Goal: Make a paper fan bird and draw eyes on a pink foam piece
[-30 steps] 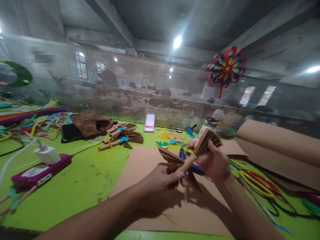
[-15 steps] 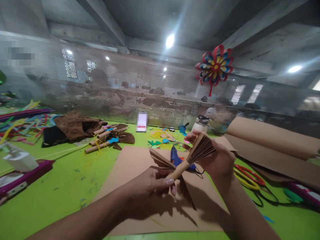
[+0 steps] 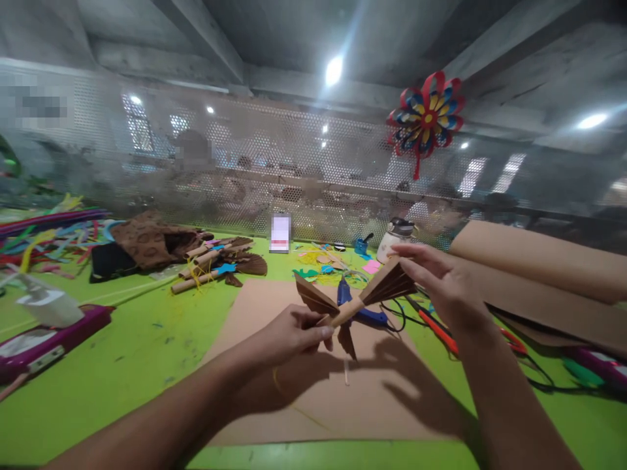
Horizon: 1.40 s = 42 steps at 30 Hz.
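My left hand (image 3: 289, 336) is closed on the lower end of a brown paper craft (image 3: 353, 303), a rolled stick with pleated fan-shaped leaves. Its fingers pinch the stick where two pleated leaves spread out. My right hand (image 3: 441, 281) reaches in from the right, fingers pinched on the upper pleated fan (image 3: 389, 284) at the stick's top. I hold the craft in the air above a brown paper sheet (image 3: 274, 391) on the green table (image 3: 122, 372). A blue glue gun (image 3: 360, 313) lies on the sheet just behind the craft.
Rolls of brown paper (image 3: 539, 261) lie at the right. Scissors with a red handle (image 3: 435, 326) and cables sit near them. Finished brown crafts (image 3: 220, 264), a brown cloth (image 3: 147, 238) and coloured strips (image 3: 44, 228) are at the left. A purple device (image 3: 39, 339) lies front left. A mesh screen (image 3: 269, 170) with a pinwheel (image 3: 426, 117) stands behind.
My right hand has opened its wrap around the upper fan and now pinches its top edge with straighter fingers. The craft has tilted lower, and my view has shifted slightly.
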Available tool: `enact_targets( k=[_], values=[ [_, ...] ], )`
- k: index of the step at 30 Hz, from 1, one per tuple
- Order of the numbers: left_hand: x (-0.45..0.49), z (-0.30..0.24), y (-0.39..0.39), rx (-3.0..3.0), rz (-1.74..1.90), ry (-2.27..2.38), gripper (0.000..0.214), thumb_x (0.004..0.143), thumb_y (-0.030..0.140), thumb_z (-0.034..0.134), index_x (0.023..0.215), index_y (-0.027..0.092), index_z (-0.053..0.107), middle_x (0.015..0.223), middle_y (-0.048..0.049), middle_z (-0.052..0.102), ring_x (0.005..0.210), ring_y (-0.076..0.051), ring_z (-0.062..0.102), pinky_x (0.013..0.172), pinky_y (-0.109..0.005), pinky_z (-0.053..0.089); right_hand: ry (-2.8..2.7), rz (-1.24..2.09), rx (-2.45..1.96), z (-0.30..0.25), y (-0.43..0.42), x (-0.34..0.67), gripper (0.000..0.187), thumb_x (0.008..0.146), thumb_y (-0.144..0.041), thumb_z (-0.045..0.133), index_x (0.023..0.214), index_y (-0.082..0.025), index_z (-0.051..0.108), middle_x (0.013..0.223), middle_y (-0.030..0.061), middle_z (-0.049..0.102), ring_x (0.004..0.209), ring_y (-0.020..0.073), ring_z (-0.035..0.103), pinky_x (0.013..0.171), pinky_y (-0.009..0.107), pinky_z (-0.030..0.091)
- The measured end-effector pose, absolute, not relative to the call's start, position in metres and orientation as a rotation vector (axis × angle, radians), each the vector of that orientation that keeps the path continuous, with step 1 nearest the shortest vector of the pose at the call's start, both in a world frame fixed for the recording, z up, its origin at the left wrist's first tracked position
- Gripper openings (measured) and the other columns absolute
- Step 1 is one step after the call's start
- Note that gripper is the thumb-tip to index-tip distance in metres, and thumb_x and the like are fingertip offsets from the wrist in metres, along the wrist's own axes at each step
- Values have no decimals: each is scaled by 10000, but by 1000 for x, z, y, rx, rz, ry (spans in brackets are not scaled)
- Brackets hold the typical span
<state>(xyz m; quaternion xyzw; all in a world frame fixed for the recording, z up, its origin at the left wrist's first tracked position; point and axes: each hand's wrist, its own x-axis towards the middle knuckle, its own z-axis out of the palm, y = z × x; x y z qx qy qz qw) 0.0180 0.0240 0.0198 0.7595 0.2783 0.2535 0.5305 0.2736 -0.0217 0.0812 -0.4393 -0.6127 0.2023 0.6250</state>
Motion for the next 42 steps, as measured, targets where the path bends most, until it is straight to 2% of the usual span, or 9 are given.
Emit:
enact_targets(
  k=[3,10,13,18,24,30,33,38,42],
  values=[
    [19,21,26,1826,585,661,267,811,402,604,743,160,694,511,12,472,450,-102,369,473,-240,254,-1485,344,-1137,79,-17,275,223,742,-395,702,871,-218,738,852,52,698,781,199,630,717,322,505],
    [19,28,23,2018,578,777,215,799,306,575,700,149,683,575,-24,569,481,-116,435,484,-236,297,-1578,400,-1175,84,-19,273,232,670,-408,734,638,-183,687,716,45,652,671,179,577,605,297,483],
    [19,31,22,2017,559,773,226,813,313,567,715,145,683,574,-20,568,473,-113,439,475,-233,299,-1552,362,-1138,86,-23,271,236,662,-393,745,573,-189,668,700,40,646,689,179,572,649,304,473],
    [17,31,24,1965,516,680,260,824,365,591,695,152,668,558,5,536,473,-95,425,470,-217,299,-1540,295,-1032,83,-21,272,109,728,-292,722,654,-213,710,765,29,673,787,179,595,762,313,462],
    [9,37,27,1916,385,588,343,843,439,605,807,108,686,530,28,476,492,-87,407,484,-218,270,-1572,228,-807,82,-22,268,91,765,-167,693,702,-221,730,814,37,677,801,178,616,738,324,480],
    [4,43,27,1831,306,524,297,873,411,582,829,133,675,585,20,477,531,-89,407,495,-222,281,-1744,-458,-783,85,-29,268,196,720,-44,704,839,-198,731,987,84,647,897,210,587,794,385,481],
    [3,42,29,1775,312,517,281,855,417,607,832,144,671,605,19,499,525,-85,405,482,-221,276,-1806,-603,-808,86,-30,269,214,720,-25,697,854,-189,723,1028,95,658,906,217,567,784,393,476],
    [2,43,31,1751,291,520,271,825,420,635,803,152,665,597,27,492,506,-76,385,482,-221,271,-1855,-262,-752,83,-27,273,245,764,-22,663,893,-224,714,808,24,649,742,159,596,662,329,489],
    [0,44,33,1842,279,569,308,833,443,621,806,140,671,599,15,506,529,-88,413,492,-225,282,-1863,-24,-798,80,-24,280,211,791,-53,656,868,-240,716,796,9,637,737,143,594,650,304,476]
  ],
)
